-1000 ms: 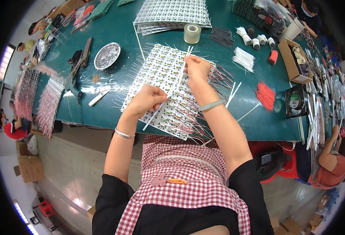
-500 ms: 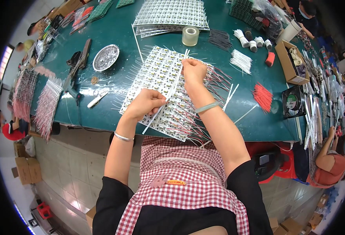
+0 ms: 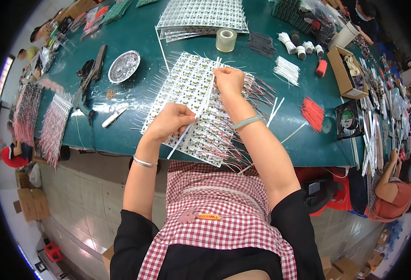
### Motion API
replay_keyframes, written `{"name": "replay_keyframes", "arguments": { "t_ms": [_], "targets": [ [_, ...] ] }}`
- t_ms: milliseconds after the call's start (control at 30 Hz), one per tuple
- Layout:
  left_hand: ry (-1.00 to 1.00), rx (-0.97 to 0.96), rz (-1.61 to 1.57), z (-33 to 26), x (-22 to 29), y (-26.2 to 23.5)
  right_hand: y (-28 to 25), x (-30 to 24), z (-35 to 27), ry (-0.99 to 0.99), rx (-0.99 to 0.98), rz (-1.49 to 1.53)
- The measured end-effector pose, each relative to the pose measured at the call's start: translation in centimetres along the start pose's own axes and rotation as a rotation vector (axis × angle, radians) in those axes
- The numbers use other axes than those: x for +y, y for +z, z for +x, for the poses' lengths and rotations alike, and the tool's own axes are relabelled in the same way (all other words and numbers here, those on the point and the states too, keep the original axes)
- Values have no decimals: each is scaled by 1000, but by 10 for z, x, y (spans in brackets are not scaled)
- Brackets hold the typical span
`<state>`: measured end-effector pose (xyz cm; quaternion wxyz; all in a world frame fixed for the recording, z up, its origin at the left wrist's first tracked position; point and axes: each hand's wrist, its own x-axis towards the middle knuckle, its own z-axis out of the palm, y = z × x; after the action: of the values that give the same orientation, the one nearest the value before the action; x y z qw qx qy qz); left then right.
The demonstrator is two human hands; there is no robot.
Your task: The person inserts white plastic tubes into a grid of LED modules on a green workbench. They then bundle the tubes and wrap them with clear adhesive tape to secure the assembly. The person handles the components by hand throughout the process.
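Left hand: fingers curled shut on the near end of a thin white strip. Right hand: fingertips pinched on the far end of the same strip. Strip laid slantwise across a white panel of small parts (red wires sticking out of its right edge), flat on the green table. Tape roll well beyond, metal dish off left.

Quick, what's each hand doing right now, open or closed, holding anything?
Left hand: closed, pinching the long white strip over the white panel of small components.
Right hand: closed, pinching the same strip's upper end.
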<state>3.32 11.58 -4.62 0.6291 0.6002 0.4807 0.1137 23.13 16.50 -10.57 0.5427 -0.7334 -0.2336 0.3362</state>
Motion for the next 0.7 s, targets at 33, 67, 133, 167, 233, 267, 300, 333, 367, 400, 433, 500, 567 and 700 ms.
{"name": "replay_keyframes", "arguments": {
  "t_ms": [33, 67, 133, 167, 233, 267, 300, 333, 367, 400, 433, 500, 567, 700],
  "targets": [
    [-6, -1, -15, 1, -2, -1, -2, -2, 2, 24, -3, -46],
    [-1, 7, -8, 1, -3, -2, -2, -1, 5, -6, -15, -27],
    [5, 26, 5, 2, -4, -1, -3, 0, 6, -64, -43, 10],
    [-8, 40, 6, 4, -6, -1, -2, -1, 4, -69, -24, -8],
    [2, 46, -1, 3, -6, 0, -2, -2, 1, -68, -6, -15],
    [8, 48, -5, 2, -5, 0, -2, -2, 1, -68, 4, -19],
    [6, 55, 4, 2, -4, 2, -1, 0, 1, -75, 8, -27],
    [12, 55, 7, 2, -4, 2, -1, -1, 0, -78, 21, -39],
    [18, 55, 10, 2, -5, 2, 0, -1, -2, -82, 35, -51],
    [25, 55, 14, 1, -5, 2, 1, -2, -4, -86, 50, -63],
    [35, 61, 31, 1, -5, 3, 1, -2, -4, -94, 71, -90],
    [57, 72, 66, 1, -5, 5, 1, -3, -7, -95, 76, -94],
    [62, 75, 95, 2, -5, 5, 1, -4, -7, -99, 79, -94],
    [81, 88, 146, 4, -5, 7, 0, -1, -6, -122, 93, -100]
  ]
}}
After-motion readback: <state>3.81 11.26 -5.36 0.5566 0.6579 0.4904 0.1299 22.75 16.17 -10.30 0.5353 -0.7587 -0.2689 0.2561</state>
